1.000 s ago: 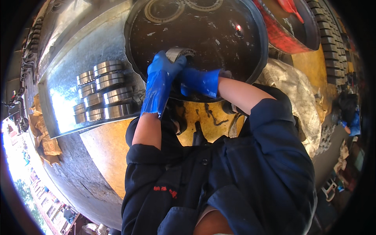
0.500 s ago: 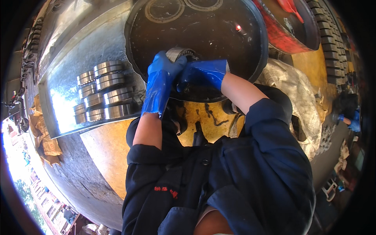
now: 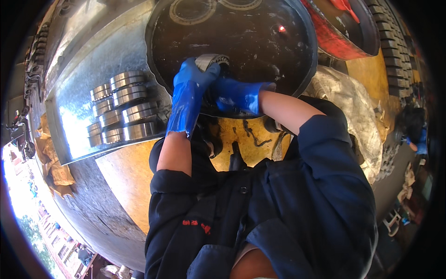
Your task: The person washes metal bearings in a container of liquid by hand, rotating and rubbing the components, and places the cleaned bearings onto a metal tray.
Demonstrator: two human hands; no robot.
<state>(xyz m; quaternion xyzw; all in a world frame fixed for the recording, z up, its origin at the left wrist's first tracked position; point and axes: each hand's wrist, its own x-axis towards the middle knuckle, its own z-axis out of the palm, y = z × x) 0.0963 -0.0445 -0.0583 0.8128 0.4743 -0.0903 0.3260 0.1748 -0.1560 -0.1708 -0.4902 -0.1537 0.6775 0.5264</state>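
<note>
A steel roller bearing (image 3: 204,61), its rollers showing along the right side, is held over a wide dark basin (image 3: 149,51) of dark liquid. My left hand (image 3: 189,74), in a long blue rubber glove, grips it from the near left side with the thumb on its near edge. My right hand (image 3: 224,92), also in a blue glove, is bent in close below the bearing. Its fingers are hidden in shadow, so I cannot make out whether they touch the bearing.
Several shiny bearings (image 3: 127,95) stand stacked on a metal tray (image 3: 65,104) to the left. Large rings (image 3: 193,11) lie at the basin's far side. A red container (image 3: 332,35), a tire (image 3: 395,51) and a pale sack (image 3: 346,93) are to the right.
The bearing and my left hand have shifted slightly up and left, and more of the rollers show. My right wrist has turned and dropped a little.
</note>
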